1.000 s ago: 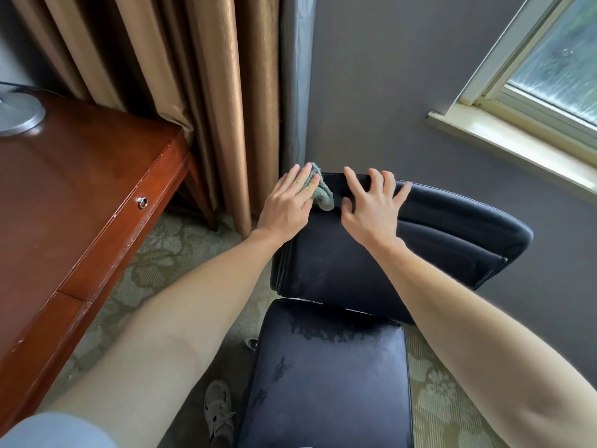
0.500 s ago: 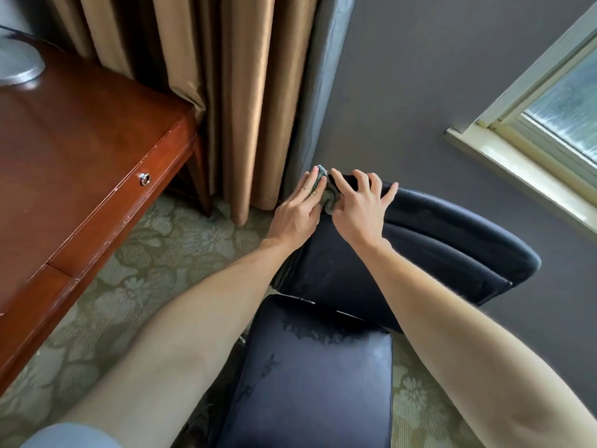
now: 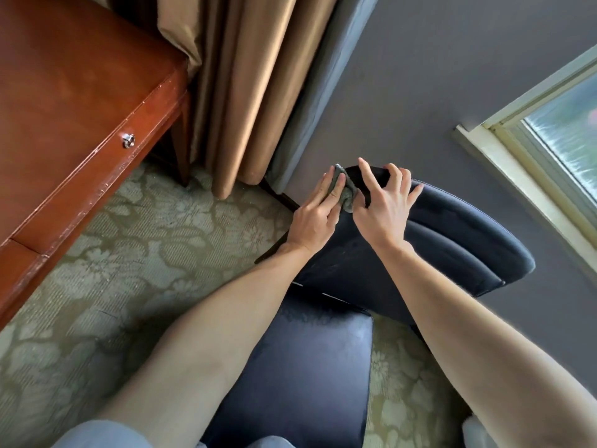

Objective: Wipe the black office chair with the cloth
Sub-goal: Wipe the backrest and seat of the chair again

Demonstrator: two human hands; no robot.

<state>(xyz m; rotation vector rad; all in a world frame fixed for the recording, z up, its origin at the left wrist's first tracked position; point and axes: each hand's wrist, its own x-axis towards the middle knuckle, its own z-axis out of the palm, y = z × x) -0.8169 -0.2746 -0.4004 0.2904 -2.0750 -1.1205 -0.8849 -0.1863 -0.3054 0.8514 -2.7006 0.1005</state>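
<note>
Both hands meet at the top left corner of the black leather office chair [image 3: 445, 240], by the grey wall. The left hand [image 3: 315, 218] lies flat with its fingers pressing the small crumpled grey-green cloth [image 3: 345, 189] against the backrest's upper edge; its grip is not closed around the cloth but holds it pinned under the fingers. The right hand [image 3: 384, 205] rests spread and unclenched on the backrest just beside the cloth, fingertips curled over the top edge, thumb touching the cloth. Compared with a second ago, the hands have drawn together: a gap then showed between them, and the cloth lay more exposed. The view has also shifted, so the reddish-brown wooden worktop [image 3: 71, 101] with its small metal drawer knob [image 3: 128, 140] now sits farther up and left, and more patterned green carpet [image 3: 135, 253] shows. Tan curtains [image 3: 239, 85] hang behind.
</note>
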